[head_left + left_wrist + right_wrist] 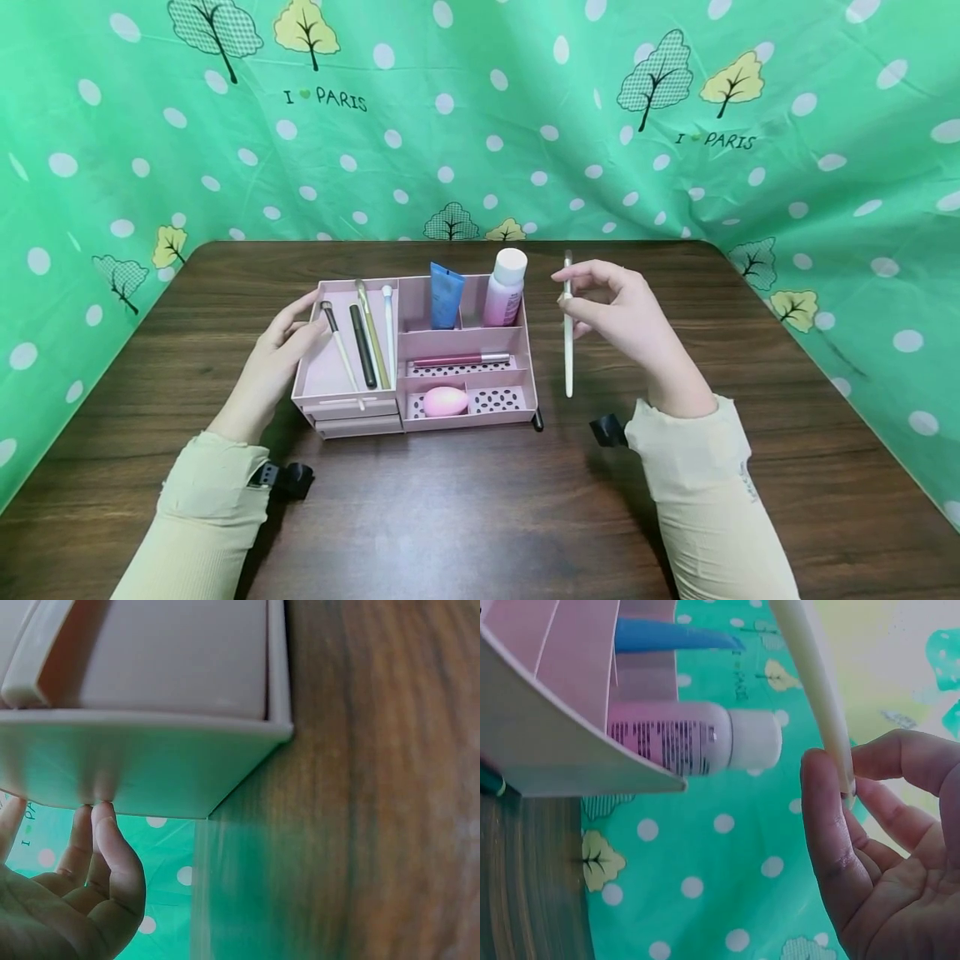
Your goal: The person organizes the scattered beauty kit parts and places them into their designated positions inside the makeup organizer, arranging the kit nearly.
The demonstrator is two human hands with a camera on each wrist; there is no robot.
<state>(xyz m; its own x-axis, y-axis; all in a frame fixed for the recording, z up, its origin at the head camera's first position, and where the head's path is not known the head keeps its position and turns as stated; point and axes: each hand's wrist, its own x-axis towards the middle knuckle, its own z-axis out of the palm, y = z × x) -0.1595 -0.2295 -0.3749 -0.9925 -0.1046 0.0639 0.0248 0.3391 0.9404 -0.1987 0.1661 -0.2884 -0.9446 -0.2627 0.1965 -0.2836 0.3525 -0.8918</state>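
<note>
A pink desktop organizer (467, 426) stands on the wooden table. My left hand (276, 360) holds its left wall, thumb over the rim and fingertips against the outside; those fingers (120, 859) show in the left wrist view. Right of the organizer, my right hand (617, 315) pinches a pale-handled makeup brush (568, 358) between thumb and fingers. The brush hangs upright, head up, above the table. In the organizer's left tray lie a dark-tipped brush (341, 346), a black tube (362, 346), a gold-coloured brush (372, 333) and a white-and-blue brush (389, 333).
The back compartments hold a blue squeeze tube (446, 296) and a white-capped pink bottle (504, 296). In front are a dark pink tube (457, 360) and a pink egg-shaped sponge (446, 402). A black stick-like item (537, 419) touches the organizer's right front corner. A green curtain (450, 125) hangs behind.
</note>
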